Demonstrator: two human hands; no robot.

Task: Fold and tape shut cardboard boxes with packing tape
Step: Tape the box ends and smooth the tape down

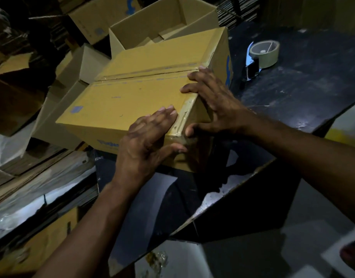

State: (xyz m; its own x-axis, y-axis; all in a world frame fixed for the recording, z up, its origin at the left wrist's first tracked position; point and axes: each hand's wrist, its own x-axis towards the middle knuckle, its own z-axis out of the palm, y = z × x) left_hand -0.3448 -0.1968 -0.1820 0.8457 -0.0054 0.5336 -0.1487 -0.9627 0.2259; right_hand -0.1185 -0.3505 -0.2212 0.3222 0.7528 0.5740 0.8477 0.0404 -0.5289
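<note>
A closed yellow-brown cardboard box lies on the dark table, its top flaps meeting at a seam covered with clear tape. More clear tape runs along the box's near right edge and over its near corner. My left hand lies flat on the top near that corner, fingers straight, thumb on the side. My right hand presses with spread fingers over the taped right edge, thumb against the corner. A tape dispenser with a roll of packing tape stands on the table to the right, apart from both hands.
An open cardboard box stands right behind the closed one. Further boxes and flat cardboard sheets crowd the left side. The dark table's edge runs diagonally below the box.
</note>
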